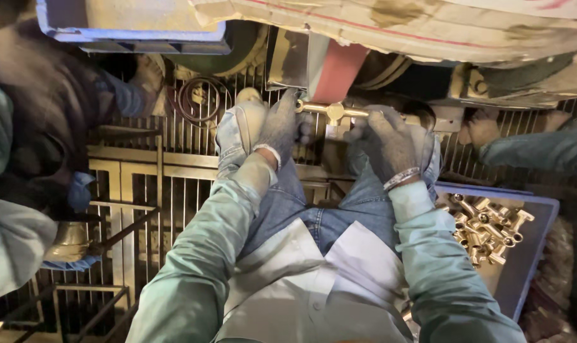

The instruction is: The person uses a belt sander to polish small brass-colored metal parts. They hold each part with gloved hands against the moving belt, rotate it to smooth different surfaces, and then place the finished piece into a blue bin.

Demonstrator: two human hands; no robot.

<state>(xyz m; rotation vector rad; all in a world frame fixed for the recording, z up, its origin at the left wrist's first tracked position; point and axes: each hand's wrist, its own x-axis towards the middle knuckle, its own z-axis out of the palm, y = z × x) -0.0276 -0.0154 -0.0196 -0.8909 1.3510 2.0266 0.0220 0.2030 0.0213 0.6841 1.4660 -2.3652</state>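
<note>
Both gloved hands on a brass T-fitting (332, 112) right up at the reddish sanding belt (337, 71).

Left hand (279, 124) is pinched around the fitting's left end, right hand (385, 141) closed tight on the right end, so the piece sits far-centre between them, touching the belt's lower edge. Blue tray (531, 241) on the near right is full of more brass fittings (487, 227). Somebody else's sleeve (535, 152) is over on the far right.

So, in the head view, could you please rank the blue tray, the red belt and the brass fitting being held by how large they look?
1. blue tray
2. red belt
3. brass fitting, held by both hands
</note>
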